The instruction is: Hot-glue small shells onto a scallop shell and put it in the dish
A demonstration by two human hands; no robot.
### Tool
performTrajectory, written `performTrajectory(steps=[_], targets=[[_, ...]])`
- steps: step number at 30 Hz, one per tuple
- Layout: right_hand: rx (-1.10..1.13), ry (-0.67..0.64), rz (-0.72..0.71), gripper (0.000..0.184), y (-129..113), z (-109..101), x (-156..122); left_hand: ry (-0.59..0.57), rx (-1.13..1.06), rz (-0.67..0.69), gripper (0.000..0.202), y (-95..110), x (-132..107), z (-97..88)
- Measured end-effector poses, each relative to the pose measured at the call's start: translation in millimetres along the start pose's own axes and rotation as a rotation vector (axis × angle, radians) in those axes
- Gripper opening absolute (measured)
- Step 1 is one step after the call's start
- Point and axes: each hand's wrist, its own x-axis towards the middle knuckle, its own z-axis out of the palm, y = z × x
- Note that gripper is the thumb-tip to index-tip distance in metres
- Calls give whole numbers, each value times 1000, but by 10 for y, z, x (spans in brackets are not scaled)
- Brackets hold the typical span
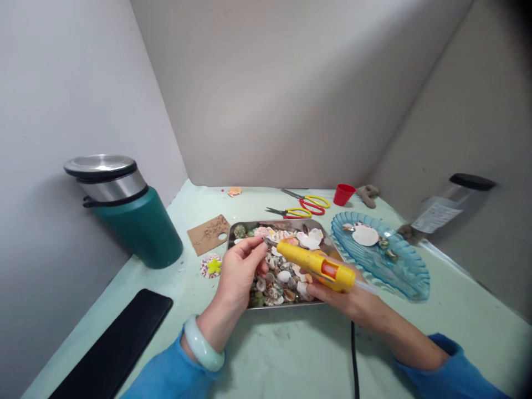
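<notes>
My right hand (332, 293) is wrapped round a yellow hot glue gun (307, 260), with a clear glue stick (366, 286) poking out of its back end. The gun's nozzle points left and meets the fingertips of my left hand (244, 263). Those fingers are pinched together; whatever they hold is too small to make out. Both hands are above a metal tray (286, 306) filled with seashells (284, 276), among them small snail shells and flat pale ones. Part of the tray is hidden behind my hands and the gun.
A green bottle (145, 233) and a black flat case (120, 343) stand at left. Beyond the tray lie two scissors (297, 212) and a red cup (343, 194). At right are a blue dish (399, 271) and a clear jar (444, 208). A black cord (354, 360) runs toward me.
</notes>
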Motion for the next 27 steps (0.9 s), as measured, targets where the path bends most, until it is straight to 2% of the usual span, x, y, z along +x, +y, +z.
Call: performTrajectory(steps=[8,18,27], targets=[[26,23,10,21,32,14,-12,28,92,19,37,18,-21,24],[9,-2,-27,21,3,0,6,47,91,13,46,-18,-8,10],[38,12,12,22,-54,5,-12,30,103,29,38,-16,-17,8]])
